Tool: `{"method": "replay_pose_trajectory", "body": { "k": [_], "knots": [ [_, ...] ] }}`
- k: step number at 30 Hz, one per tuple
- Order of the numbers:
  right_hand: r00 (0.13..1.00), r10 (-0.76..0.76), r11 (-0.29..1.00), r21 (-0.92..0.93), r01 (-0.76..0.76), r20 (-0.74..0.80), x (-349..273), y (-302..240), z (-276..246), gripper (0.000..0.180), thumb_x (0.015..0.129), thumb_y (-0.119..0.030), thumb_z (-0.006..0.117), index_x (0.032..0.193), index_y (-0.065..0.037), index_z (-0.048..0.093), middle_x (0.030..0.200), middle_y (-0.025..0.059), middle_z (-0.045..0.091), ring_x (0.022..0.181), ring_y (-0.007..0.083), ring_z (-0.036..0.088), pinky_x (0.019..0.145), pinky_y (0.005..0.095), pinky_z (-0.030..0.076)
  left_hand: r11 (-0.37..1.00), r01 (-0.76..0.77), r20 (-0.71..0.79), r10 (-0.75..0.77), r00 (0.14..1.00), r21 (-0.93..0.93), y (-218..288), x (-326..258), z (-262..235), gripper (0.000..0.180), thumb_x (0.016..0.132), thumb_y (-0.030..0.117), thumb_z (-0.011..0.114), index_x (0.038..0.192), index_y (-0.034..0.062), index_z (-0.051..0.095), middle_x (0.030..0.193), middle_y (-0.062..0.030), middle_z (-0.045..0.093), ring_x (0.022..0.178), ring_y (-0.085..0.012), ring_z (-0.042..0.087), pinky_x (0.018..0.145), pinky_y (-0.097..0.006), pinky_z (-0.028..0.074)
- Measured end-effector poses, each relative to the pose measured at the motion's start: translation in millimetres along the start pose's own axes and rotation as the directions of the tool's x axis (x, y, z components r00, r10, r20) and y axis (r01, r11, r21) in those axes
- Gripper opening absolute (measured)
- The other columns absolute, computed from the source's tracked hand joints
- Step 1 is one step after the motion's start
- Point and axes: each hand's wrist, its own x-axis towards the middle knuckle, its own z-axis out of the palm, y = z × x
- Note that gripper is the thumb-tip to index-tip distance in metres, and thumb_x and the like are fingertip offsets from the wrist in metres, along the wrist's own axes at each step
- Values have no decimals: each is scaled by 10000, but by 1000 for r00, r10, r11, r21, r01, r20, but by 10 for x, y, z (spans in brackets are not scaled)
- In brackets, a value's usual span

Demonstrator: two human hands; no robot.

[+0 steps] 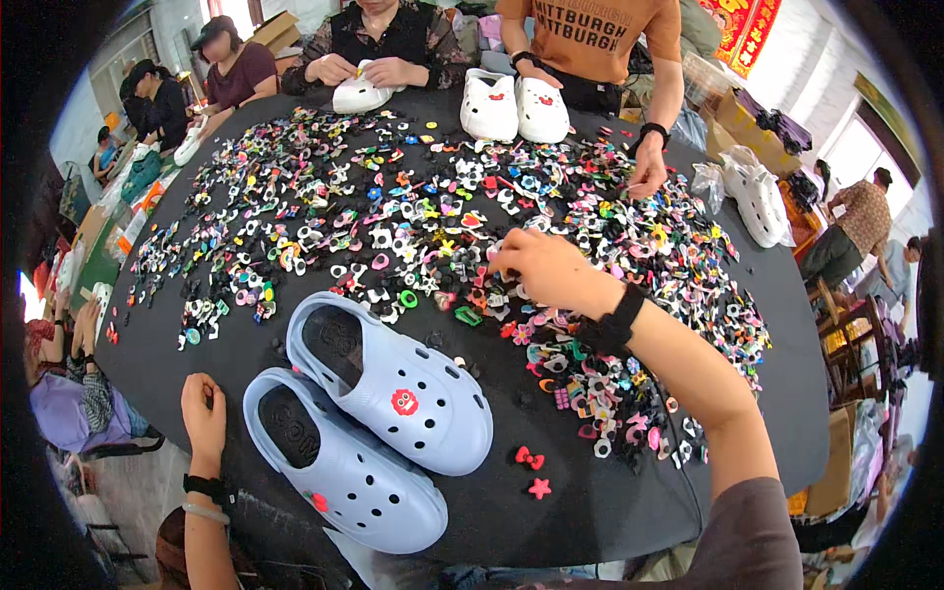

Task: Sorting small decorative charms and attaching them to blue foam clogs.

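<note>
Two light blue clogs [393,383] lie side by side on the black table [590,501] in front of me. The upper clog carries a red round charm [404,401]; the lower clog [344,462] has a small red charm near its side. My right hand [541,267] reaches forward into the heap of small coloured shoe charms [423,211], fingers pinched down among them. My left hand [204,411] rests at the table's near left edge, fingers curled, holding nothing I can see. A red bow charm [529,458] and a red star charm [539,488] lie loose by the clogs.
Across the table, a person's hands hold a white clog [359,93]. Another person stands behind a pair of white clogs [515,108], one hand [647,177] in the charms. More white clogs [755,197] sit at the right edge. Other people sit at far left and right.
</note>
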Motion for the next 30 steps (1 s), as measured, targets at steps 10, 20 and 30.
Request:
{"method": "replay_pose_trajectory", "body": {
  "k": [10, 20, 30],
  "knots": [
    [992, -100, 986, -140, 90, -71, -91, -122, 179, 498, 801, -52, 603, 1290, -145, 590, 1317, 43, 554, 1209, 250, 525, 927, 410, 501, 999, 20, -10, -20, 1000, -27, -67, -6, 23, 113, 797, -51, 575, 837, 19, 496, 747, -68, 414, 657, -187, 402, 628, -314, 367],
    [972, -166, 986, 7, 167, 168, -402, -285, -160, 393, 814, -36, 552, 1086, -279, 697, 1266, 2, 589, 1134, 223, 573, 859, 423, 489, 1000, 1, -13, -1, 1000, 13, 9, -2, -19, 107, 787, -44, 571, 803, 11, 481, 748, -77, 423, 665, -200, 419, 635, -323, 373],
    [997, 55, 987, 156, -47, -51, 110, 221, -247, 207, 823, -41, 635, 1020, -96, 670, 1005, 106, 601, 973, 288, 602, 871, 384, 501, 1000, 0, -2, 0, 1000, 6, -38, 9, 1, 107, 795, -38, 574, 815, 12, 481, 748, -81, 434, 668, -211, 435, 640, -333, 381]
  ]
}}
